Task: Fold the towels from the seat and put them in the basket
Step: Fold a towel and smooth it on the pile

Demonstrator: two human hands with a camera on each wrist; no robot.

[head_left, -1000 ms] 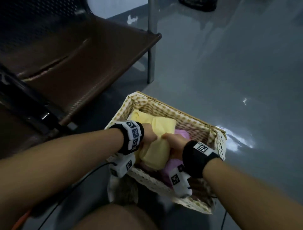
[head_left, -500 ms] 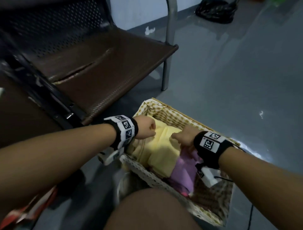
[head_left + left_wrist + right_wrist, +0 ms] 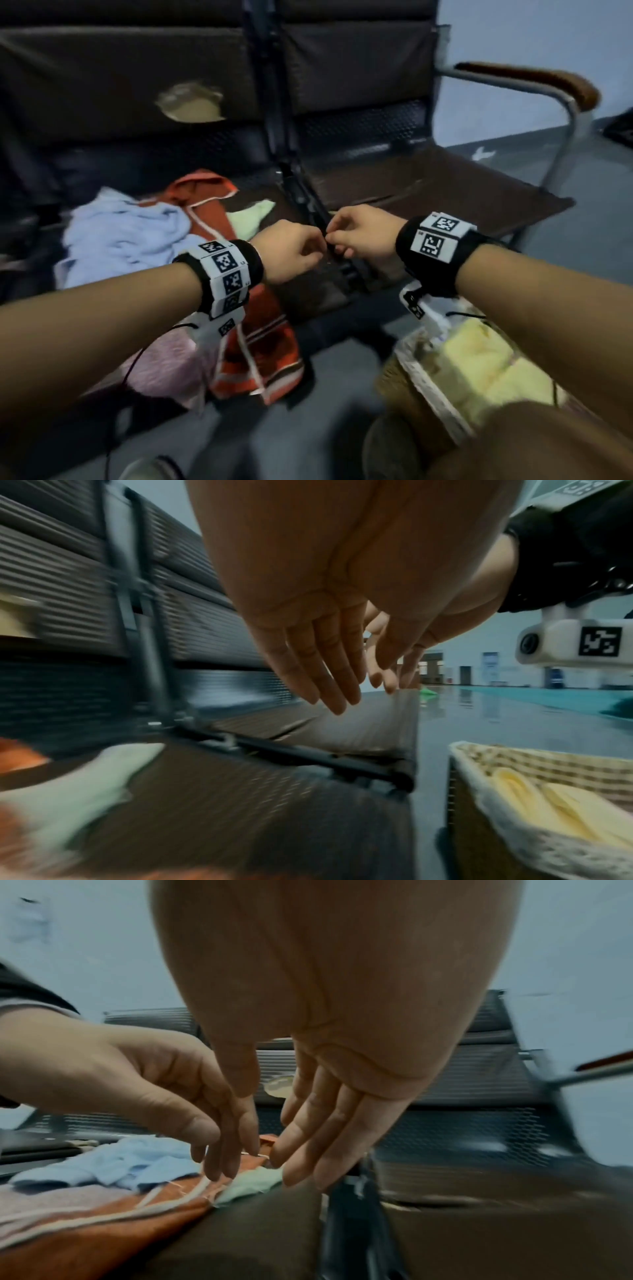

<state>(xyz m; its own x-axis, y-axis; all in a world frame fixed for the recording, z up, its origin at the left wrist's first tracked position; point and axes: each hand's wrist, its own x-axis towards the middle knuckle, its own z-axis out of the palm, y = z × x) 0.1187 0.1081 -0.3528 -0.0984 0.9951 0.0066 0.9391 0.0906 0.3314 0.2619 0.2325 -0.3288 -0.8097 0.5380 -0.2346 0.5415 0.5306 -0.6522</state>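
Observation:
Several unfolded towels lie heaped on the left seat: a light blue towel (image 3: 126,233), an orange towel (image 3: 260,335) with white stripes hanging over the front edge, a pale green towel (image 3: 251,216) and a pink towel (image 3: 164,366). The woven basket (image 3: 416,368) stands on the floor at the lower right with folded yellow towels (image 3: 479,363) inside. My left hand (image 3: 296,250) and right hand (image 3: 358,236) hover side by side above the divider between the seats, both empty. The wrist views show the left fingers (image 3: 325,674) straight and the right fingers (image 3: 308,1137) relaxed.
The right seat (image 3: 428,195) of the brown bench has a metal armrest (image 3: 534,82) on its far side. A torn patch (image 3: 191,102) shows in the left backrest. Grey floor lies in front of the bench, and my knee (image 3: 513,445) is beside the basket.
Both hands have let go of the yellow towel, come up out of the basket and moved left over the bench. My head has turned from the basket to the towel heap.

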